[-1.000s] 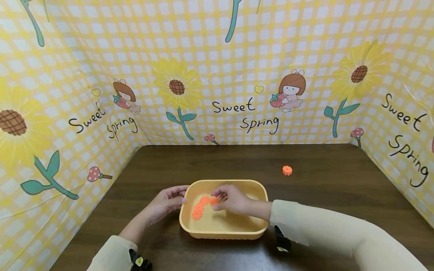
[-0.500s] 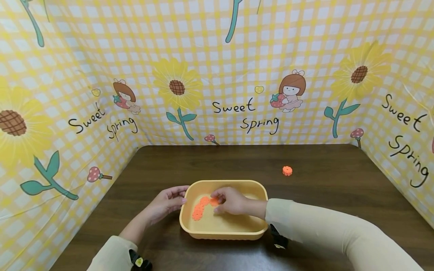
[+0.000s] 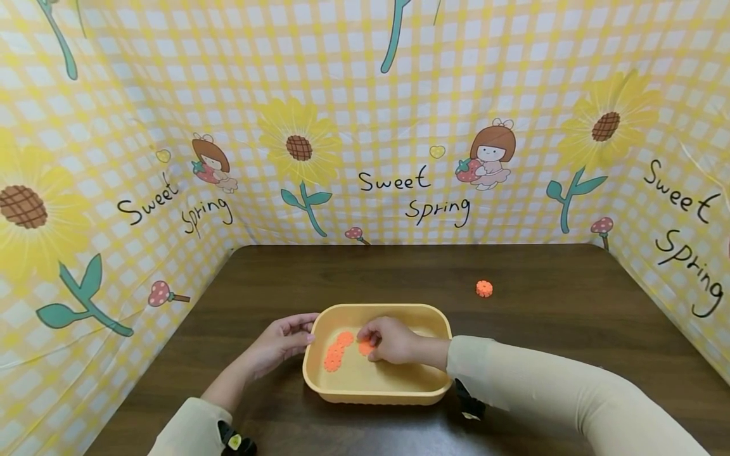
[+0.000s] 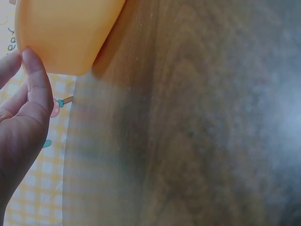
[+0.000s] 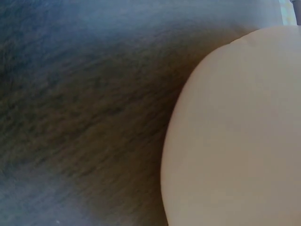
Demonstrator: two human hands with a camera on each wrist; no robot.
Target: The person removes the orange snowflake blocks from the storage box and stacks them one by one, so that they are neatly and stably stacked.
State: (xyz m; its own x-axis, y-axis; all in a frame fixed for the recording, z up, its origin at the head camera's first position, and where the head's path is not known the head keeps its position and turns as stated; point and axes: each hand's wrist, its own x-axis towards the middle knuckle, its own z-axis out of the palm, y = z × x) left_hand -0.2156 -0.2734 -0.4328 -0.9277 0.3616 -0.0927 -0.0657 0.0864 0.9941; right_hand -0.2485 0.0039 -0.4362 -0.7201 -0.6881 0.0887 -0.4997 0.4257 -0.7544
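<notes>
While the left hand grips the bin's rim at nine o'clock, the right hand, reaching in from three o'clock, pinches a notched orange disc inside the smooth yellow bin. Half a second ago that disc adjoined the upper end of a short row of orange discs; now bare bin floor separates them. The overlapping row, scalloped at its edges, lies at the bin's nine o'clock, its long axis running from seven to one. Round-cornered, the bin stretches from nine to three across a dark wood-grain worktop. Farther out at two o'clock sits another orange piece, before a yellow-checked cloth.
</notes>
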